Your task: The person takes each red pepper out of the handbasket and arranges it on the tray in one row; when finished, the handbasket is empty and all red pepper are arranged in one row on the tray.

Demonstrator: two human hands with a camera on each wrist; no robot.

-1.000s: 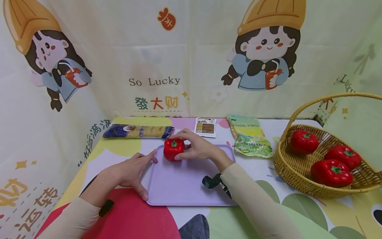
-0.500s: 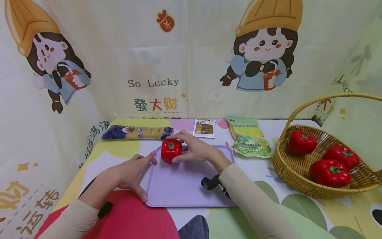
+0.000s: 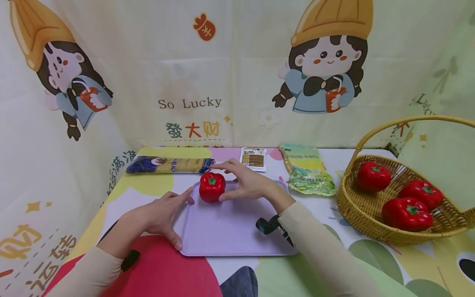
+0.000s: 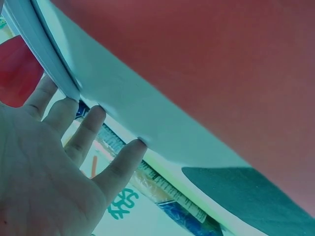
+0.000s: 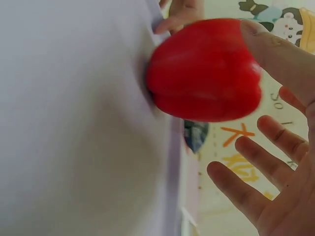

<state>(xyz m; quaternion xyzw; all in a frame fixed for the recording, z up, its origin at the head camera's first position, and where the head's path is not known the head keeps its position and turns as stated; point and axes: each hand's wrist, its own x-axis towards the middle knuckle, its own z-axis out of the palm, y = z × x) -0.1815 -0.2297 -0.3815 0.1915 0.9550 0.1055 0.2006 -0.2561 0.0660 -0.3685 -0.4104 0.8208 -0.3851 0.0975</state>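
Red pepper (image 3: 212,187) stands upright on the lilac tray (image 3: 230,231), at the tray's far left corner, with its green stem uppermost.

Right grip (image 3: 250,183): released. This hand is located above the far part of the tray, to the right of the pepper. Its fingers are extended and spread clear of the pepper; its thumb overlaps the pepper's side in the right wrist view, and whether it touches cannot be told.

Left grip (image 3: 165,216): released, grasping nothing. Its fingers are spread along the left edge of the tray, with the thumb at the near left corner.

Surrounding items, positioned relative to the tray:
- Long blue-and-gold packet (image 3: 174,164): beyond the far left corner, lying flat on the bench (image 3: 178,276).
- Small white-and-brown sachet (image 3: 253,159): beyond the far edge.
- Green-and-yellow bag (image 3: 308,170): beyond the far right corner.
- Wicker basket (image 3: 350,210): to the right, with a raised handle; it contains three further red peppers (image 3: 407,214).

A printed fabric backdrop (image 3: 252,82) hangs behind the tray. Both sleeves are beige.
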